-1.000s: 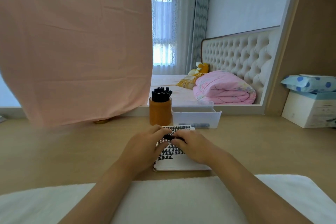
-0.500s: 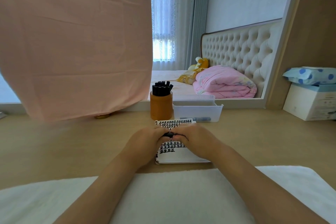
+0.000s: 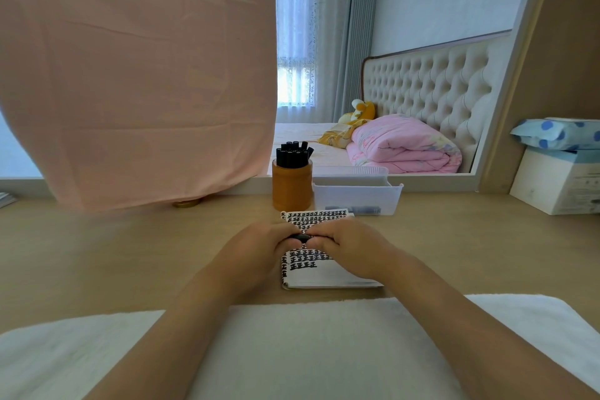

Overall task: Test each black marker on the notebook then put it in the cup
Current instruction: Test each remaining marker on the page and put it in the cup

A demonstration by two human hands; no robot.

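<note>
A black marker [image 3: 301, 238] lies crosswise between my two hands, just above the white notebook [image 3: 319, 276], whose page is covered in rows of black marks. My left hand [image 3: 256, 253] grips the marker's left end and my right hand [image 3: 349, 248] grips its right end; only a short middle piece shows between the fingers. Behind the notebook stands an orange-brown cup [image 3: 291, 187] holding several black markers. Right of the cup sits a clear plastic bin [image 3: 357, 193] with one marker [image 3: 354, 209] lying inside.
The wooden desk [image 3: 130, 253] runs left and right of the notebook. A white towel [image 3: 292, 351] covers the near edge under my forearms. A pink cloth [image 3: 136, 75] hangs at the back left. A white box [image 3: 558, 185] with a dotted pack stands at the right.
My hands have drawn closer together on the marker, so less of it shows between them. The view has tilted slightly, shifting everything a little.
</note>
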